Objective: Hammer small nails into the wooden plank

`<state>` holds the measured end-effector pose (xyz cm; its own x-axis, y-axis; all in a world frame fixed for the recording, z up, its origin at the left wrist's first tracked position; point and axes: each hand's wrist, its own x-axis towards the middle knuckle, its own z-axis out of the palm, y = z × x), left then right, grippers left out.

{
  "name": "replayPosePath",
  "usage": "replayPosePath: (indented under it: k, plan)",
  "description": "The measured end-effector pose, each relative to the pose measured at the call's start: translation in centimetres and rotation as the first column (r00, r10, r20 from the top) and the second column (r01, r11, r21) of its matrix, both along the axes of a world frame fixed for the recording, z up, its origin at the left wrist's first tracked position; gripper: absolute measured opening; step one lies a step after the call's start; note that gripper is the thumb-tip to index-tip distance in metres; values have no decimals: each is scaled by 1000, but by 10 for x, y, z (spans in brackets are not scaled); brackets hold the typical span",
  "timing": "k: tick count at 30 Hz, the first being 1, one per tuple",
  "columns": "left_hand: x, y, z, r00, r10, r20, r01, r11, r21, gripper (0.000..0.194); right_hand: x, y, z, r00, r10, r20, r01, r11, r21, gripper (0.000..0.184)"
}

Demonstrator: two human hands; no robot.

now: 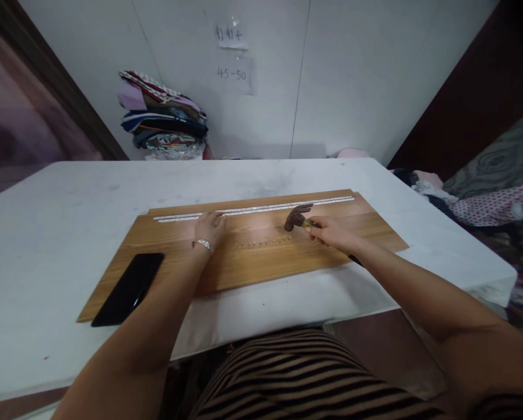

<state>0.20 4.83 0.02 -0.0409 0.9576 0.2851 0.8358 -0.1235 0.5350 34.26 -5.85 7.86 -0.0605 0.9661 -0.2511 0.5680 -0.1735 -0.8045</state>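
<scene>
In my right hand (326, 231) is a claw hammer (297, 217), gripped by its handle close to the head. The hammer head is held over the right part of a wooden board (178, 265). My left hand (211, 226), with a bracelet at the wrist, rests at the left part of two thin, pale, marked strips (261, 210) running along the board. Its fingers are bent together at the strips; what they pinch, if anything, is too small to make out. A row of several small nails (263, 242) lies on the board between my hands.
A black phone (127, 289) lies on the board's left front corner. The board rests on a white-covered table (46, 233). Folded clothes (165, 116) are stacked by the wall behind, below and left of handwritten paper notes (232, 73). More cloth (497, 204) lies at the right.
</scene>
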Motion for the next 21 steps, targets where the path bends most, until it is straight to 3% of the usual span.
replayPosePath:
  k: [3,5,7,11,13,16,18,21]
  plan:
    - [30,-21,21,968,-143,208,125,987,97,25,-7,4,6,986,-56,-157,51,998,-35,13]
    - [63,-40,33,887,-262,379,268,963,37,25,-15,9,9,955,-99,-279,95,995,-28,7]
    - [99,-55,44,775,-333,537,425,904,-53,30,-28,15,11,902,-156,-402,162,987,-19,3]
    - [150,-62,65,582,-201,788,545,815,-195,44,-58,23,17,786,-97,-611,144,989,27,22]
    - [159,-55,78,552,-115,826,501,838,-218,46,-71,21,22,730,-18,-683,92,993,73,33]
    - [155,-46,97,585,-24,811,408,872,-268,39,-80,12,30,741,99,-664,-6,990,141,52]
    - [145,-45,109,571,13,821,463,821,-335,38,-73,6,31,802,182,-569,-91,979,185,58]
    - [127,-47,122,581,63,811,493,766,-412,35,-38,6,20,937,217,-273,-139,950,279,46]
